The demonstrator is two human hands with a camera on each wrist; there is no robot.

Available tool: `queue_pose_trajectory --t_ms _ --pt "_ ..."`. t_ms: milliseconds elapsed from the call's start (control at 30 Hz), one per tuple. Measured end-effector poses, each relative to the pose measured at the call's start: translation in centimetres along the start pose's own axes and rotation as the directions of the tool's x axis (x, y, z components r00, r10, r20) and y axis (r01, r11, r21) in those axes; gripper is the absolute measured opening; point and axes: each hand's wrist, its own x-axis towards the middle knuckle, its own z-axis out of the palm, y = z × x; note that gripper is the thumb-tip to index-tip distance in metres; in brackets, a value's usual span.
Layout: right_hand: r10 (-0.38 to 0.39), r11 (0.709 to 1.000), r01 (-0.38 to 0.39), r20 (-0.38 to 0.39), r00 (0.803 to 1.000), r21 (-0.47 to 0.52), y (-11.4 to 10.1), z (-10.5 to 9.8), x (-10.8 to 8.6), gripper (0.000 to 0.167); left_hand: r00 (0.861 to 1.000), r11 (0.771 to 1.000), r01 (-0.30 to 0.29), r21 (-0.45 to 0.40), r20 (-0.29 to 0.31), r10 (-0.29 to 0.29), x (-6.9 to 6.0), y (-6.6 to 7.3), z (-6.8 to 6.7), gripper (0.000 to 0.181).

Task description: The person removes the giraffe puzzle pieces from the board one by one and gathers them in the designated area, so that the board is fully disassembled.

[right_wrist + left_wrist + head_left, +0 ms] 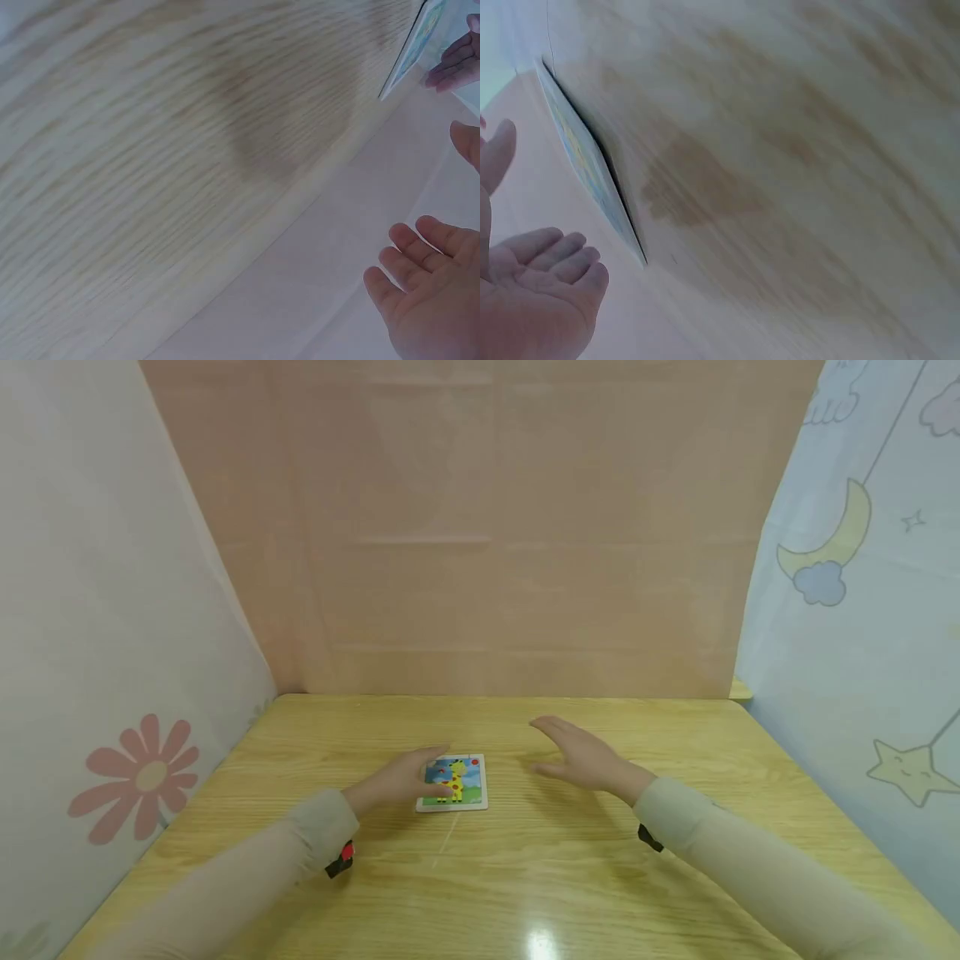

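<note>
A square board (471, 793) with a white border lies flat on the wooden table, showing a yellow giraffe with red spots under a blue sky. My left hand (397, 781) hovers at the board's left side, thumb and fingers spread apart and overlapping part of the picture in the head view. In the left wrist view the board (592, 165) appears edge-on, with a gap between it and my left hand (544, 300). To the right of the board, my right hand (585, 760) is held above the table, palm turned inward and holding nothing; its fingers (405, 255) are loosely extended.
The wooden table (517, 860) reaches back to a plain pinkish-brown sheet (480, 543). White patterned sheets stand along both sides, the left one (112, 610) with a flower and the right one (847, 660) with a moon and star.
</note>
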Motion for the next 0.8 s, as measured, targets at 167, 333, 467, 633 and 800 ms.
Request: queue_pose_trajectory --t_ms 167,333,467,633,800 --pt "-0.003 1.000 0.003 -0.021 1.000 0.031 -0.7 0.6 1.4 0.067 0.999 0.998 0.033 -0.047 -0.042 -0.035 0.7 -0.1 0.8 0.079" --pt "-0.027 0.995 0.029 -0.027 0.999 0.092 -1.6 1.3 2.5 0.056 0.998 0.998 0.026 -0.052 -0.051 -0.029 0.8 0.5 1.3 0.074" --pt "-0.021 0.987 0.025 -0.027 0.999 0.160 -2.1 2.0 3.5 0.051 0.997 0.998 0.047 -0.045 -0.056 -0.049 0.9 1.1 1.5 0.074" --pt "-0.004 0.970 0.006 -0.008 1.000 0.245 -2.7 2.9 4.6 0.045 0.998 0.999 0.039 -0.034 -0.053 -0.041 1.3 1.3 2.0 0.075" --pt "0.023 0.954 -0.029 0.022 0.999 0.299 -3.5 3.5 5.6 0.038 0.997 0.999 0.043 -0.005 -0.071 -0.043 1.7 1.0 2.4 0.075"
